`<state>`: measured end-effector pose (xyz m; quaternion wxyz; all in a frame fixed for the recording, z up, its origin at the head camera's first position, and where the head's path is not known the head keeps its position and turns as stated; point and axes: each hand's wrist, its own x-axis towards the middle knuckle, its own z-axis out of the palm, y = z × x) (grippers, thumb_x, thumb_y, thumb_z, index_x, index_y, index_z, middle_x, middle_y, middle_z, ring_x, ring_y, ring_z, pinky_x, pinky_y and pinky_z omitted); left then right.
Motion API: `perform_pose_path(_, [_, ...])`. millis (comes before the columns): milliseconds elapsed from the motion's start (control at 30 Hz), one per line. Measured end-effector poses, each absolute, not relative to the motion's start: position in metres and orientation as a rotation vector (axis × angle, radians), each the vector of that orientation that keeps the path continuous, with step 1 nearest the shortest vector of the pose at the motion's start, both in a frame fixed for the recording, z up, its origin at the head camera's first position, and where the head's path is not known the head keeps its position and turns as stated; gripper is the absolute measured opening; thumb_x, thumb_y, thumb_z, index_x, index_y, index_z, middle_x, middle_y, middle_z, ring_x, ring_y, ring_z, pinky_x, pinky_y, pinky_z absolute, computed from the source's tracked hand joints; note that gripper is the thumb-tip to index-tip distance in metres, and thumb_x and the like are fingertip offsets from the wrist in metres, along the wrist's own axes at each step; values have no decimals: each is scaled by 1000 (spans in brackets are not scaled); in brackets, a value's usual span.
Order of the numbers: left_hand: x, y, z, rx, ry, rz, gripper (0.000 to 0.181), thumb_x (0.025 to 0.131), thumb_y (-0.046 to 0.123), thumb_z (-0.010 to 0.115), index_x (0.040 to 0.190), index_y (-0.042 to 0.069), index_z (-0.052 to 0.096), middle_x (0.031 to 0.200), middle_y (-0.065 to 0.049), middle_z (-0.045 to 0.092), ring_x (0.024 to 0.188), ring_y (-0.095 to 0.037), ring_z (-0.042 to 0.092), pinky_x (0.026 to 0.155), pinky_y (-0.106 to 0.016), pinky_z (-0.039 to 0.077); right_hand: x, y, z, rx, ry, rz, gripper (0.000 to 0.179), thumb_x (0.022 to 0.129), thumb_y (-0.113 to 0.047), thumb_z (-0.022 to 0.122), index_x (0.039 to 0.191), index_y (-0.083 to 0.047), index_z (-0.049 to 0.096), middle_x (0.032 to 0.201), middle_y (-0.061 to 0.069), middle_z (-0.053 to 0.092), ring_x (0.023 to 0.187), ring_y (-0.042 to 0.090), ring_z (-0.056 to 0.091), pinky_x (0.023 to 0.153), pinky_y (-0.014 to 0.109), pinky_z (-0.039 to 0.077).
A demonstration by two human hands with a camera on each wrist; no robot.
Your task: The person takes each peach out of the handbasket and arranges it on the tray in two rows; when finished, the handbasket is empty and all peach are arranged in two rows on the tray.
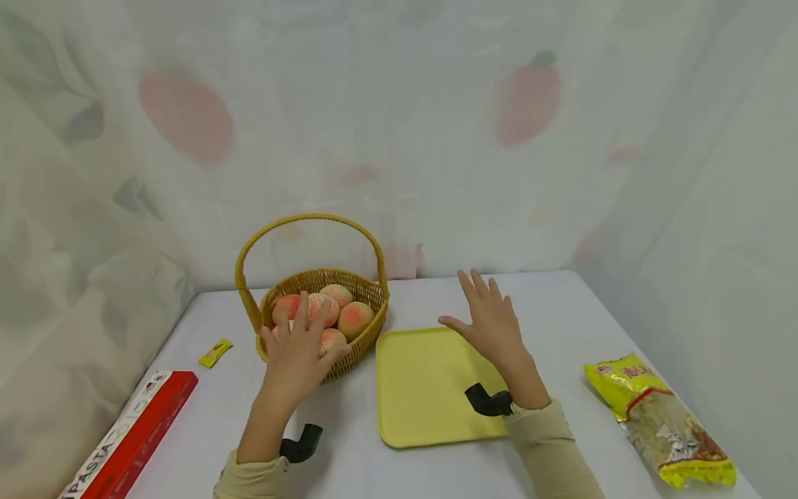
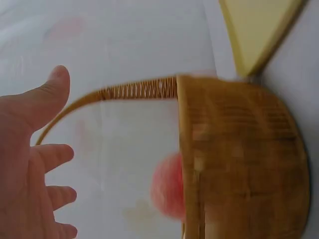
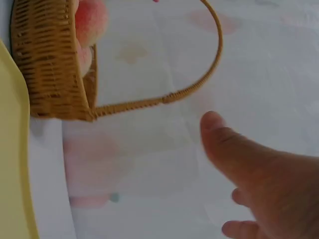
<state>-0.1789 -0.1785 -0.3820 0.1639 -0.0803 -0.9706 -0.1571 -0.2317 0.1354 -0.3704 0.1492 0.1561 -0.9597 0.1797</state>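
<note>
A wicker basket (image 1: 368,346) with a tall hoop handle stands at the back left of the table and holds several peaches (image 1: 356,319). My left hand (image 1: 298,359) is spread in front of the basket and hides part of the fruit in the head view. The left wrist view shows that hand (image 2: 30,149) apart from the basket's woven side (image 2: 244,164), with nothing held. My right hand (image 1: 492,329) hovers with fingers spread above the far right part of a yellow tray (image 1: 424,388). In the right wrist view its thumb (image 3: 219,137) points towards the basket handle (image 3: 144,103) without touching it.
A red and white pasta box (image 1: 134,436) lies along the left table edge, with a small yellow packet (image 1: 215,353) behind it. On the right lies a yellow and clear food bag (image 1: 661,423). Printed white curtains (image 1: 386,138) hang around the table.
</note>
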Motion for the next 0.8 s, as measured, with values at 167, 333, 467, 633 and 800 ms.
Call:
perform_pose_path(167, [-175,-218,-379,-213,-2634,-576,75,85,39,64,145,13,29,149,-20,19,135,-46,10,95,-72,18,-239,108,-375,581,-2646,837,84,82,-51,62,147,-15,23,150,9,26,135,31,25,105,53,26])
perform_pose_path(333, [-173,-250,-381,-145,-2491,-772,71,88,31,61,147,14,25,148,-17,25,133,-40,23,100,-63,25,-249,75,-382,681,-2488,1163,78,81,-42,67,144,-13,31,146,5,35,132,24,34,105,44,31])
perform_pose_path(467, [-179,-269,-390,-34,-2391,-934,69,89,26,61,147,15,24,147,-14,30,133,-35,27,100,-60,28,-259,45,-388,753,-2343,1419,68,82,-32,69,140,-11,40,140,7,44,125,28,43,100,47,38])
perform_pose_path(633, [-198,-285,-413,114,-2240,-1065,61,89,20,60,144,16,33,141,-11,41,123,-32,43,90,-55,42,-270,5,-392,786,-2216,1793,59,84,-27,68,136,-11,45,134,7,50,120,28,47,97,45,41])
perform_pose_path(800, [-218,-292,-439,249,-2183,-1248,56,91,23,59,142,17,38,138,-5,46,121,-26,48,90,-49,45,-274,-31,-383,787,-2138,2089,54,85,-10,67,133,0,45,133,19,47,120,32,46,99,45,39])
